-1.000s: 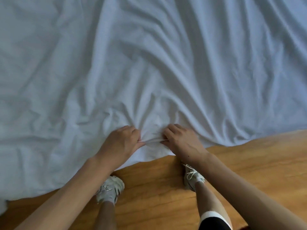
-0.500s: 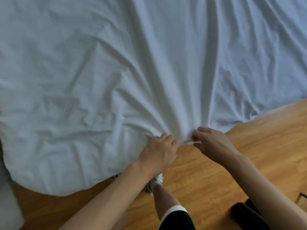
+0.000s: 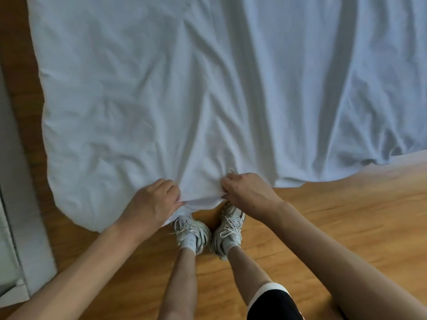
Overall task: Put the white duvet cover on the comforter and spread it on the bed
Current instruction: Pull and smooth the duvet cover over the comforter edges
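Duvet cover, white and creased, spread over the wooden floor with its near hem at the person's shoes

Left hand and right hand each take a pinching grip on that hem, close together, a short taut strip of cloth between them; whether this is the cover's opening I cannot tell. To do it well, I would judge: keep both layers sorted, part the hands along the hem, and pull evenly so the long folds running away flatten rather than bunch
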Demonstrator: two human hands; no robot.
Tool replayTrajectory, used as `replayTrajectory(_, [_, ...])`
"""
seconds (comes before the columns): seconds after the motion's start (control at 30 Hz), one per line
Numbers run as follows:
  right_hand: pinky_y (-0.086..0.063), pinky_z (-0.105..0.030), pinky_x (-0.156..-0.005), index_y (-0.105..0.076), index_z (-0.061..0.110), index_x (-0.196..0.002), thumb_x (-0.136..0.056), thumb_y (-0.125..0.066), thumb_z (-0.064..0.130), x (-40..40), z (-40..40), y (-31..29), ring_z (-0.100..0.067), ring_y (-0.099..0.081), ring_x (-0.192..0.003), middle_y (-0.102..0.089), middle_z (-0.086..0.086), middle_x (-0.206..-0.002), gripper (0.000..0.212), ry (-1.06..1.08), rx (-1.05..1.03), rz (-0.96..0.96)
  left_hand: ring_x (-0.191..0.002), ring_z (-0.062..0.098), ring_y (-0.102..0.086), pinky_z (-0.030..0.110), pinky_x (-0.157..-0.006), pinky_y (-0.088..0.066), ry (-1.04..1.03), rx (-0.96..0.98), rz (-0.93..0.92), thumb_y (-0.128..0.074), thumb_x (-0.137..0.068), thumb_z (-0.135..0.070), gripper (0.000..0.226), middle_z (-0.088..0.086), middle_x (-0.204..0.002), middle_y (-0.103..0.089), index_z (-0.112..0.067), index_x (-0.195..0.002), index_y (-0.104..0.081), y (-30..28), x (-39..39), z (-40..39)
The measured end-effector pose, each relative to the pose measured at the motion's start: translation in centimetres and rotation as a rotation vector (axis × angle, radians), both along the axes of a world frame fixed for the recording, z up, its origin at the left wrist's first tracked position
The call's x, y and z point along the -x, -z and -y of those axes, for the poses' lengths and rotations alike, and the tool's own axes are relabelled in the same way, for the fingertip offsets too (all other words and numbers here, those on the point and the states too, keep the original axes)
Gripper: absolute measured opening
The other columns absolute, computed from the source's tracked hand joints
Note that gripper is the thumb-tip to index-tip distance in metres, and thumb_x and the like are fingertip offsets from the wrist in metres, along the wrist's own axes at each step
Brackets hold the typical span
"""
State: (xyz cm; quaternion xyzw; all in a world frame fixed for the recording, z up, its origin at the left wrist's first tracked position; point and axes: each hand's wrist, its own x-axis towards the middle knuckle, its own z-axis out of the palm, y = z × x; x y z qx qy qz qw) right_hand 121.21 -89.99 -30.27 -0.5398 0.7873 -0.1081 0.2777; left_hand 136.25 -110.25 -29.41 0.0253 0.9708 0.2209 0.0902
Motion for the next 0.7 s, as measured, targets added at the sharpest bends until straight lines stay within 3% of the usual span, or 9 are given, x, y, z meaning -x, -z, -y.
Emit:
replayTrajectory(0.1, [-0.031, -0.028, -0.045, -0.055, 0.009, -0.070, -0.063, -0.082, 0.009, -0.7, 0.3, -1.3, -0.031, -0.056, -0.048, -0.057, -0.008, -0.063, 0.028, -0.045, -0.039, 0.074, -0.054, 0.017, -0.049, 0.026, -0.043, -0.038, -0.012, -0.044, 0.028, -0.082, -0.069, -0.018, 0.030, -0.002, -0.064, -0.048, -0.014, -0.067, -0.052, -2.1, -0.5, -0.1])
replayTrajectory(0.27, [-0.030, -0.034, -0.057, -0.057, 0.005, -0.087, -0.083, -0.059, 0.006, -2.0, 1.3, -2.4, -0.035, -0.057, -0.069, -0.061, -0.014, -0.084, 0.005, -0.186, -0.164, 0.126, -0.049, 0.015, -0.050, 0.026, -0.039, -0.039, 0.029, 0.010, 0.138, -0.090, -0.060, -0.016, 0.039, -0.004, -0.060, -0.049, -0.016, -0.066, -0.052, -2.4, -2.7, -0.4])
replayTrajectory(0.37, [-0.037, -0.033, -0.066, -0.057, 0.008, -0.102, -0.088, -0.054, 0.004, -2.5, 1.7, -1.6, -0.029, -0.059, -0.094, -0.061, -0.010, -0.105, 0.015, -0.293, -0.368, 0.114, -0.055, 0.014, -0.055, 0.024, -0.040, -0.039, 0.075, 0.107, 0.303, -0.094, -0.046, -0.010, 0.046, -0.005, -0.063, -0.052, -0.020, -0.066, -0.054, -1.0, -3.5, 0.2])
replayTrajectory(0.4, [-0.040, -0.033, -0.069, -0.058, 0.008, -0.105, -0.088, -0.056, 0.007, -2.8, 1.8, -1.3, -0.029, -0.059, -0.099, -0.061, -0.010, -0.109, 0.017, -0.299, -0.419, 0.124, -0.062, 0.015, -0.058, 0.025, -0.045, -0.041, 0.065, 0.106, 0.345, -0.092, -0.052, -0.013, 0.041, -0.005, -0.067, -0.055, -0.020, -0.069, -0.056, -0.9, -3.5, 0.1])
replayTrajectory(0.5, [-0.041, -0.032, -0.071, -0.058, 0.012, -0.114, -0.092, -0.059, 0.028, -3.9, 2.1, -2.2, -0.027, -0.060, -0.099, -0.063, -0.006, -0.111, 0.027, -0.098, -0.413, 0.207, -0.096, 0.019, -0.058, 0.030, -0.072, -0.042, -0.071, 0.078, 0.489, -0.060, -0.091, -0.033, 0.014, -0.002, -0.098, -0.061, -0.020, -0.094, -0.057, -2.0, -2.4, -0.8])
replayTrajectory(0.57, [-0.041, -0.033, -0.075, -0.056, 0.015, -0.120, -0.095, -0.055, 0.037, -4.2, 2.3, -3.9, -0.025, -0.059, -0.102, -0.062, -0.004, -0.113, 0.033, 0.104, -0.370, 0.264, -0.104, 0.020, -0.056, 0.032, -0.078, -0.041, -0.088, 0.062, 0.560, -0.049, -0.096, -0.037, 0.021, -0.001, -0.110, -0.060, -0.019, -0.107, -0.055, -3.6, -2.1, -1.7])
replayTrajectory(0.7, [-0.045, -0.032, -0.079, -0.057, 0.017, -0.120, -0.095, -0.054, 0.040, -3.3, 2.3, -9.3, -0.020, -0.060, -0.103, -0.066, -0.001, -0.112, 0.034, 0.322, -0.329, 0.291, -0.109, 0.020, -0.053, 0.032, -0.085, -0.043, -0.121, 0.074, 0.488, -0.045, -0.099, -0.032, 0.029, 0.001, -0.116, -0.057, -0.016, -0.122, -0.053, -9.8, -1.4, -2.4])
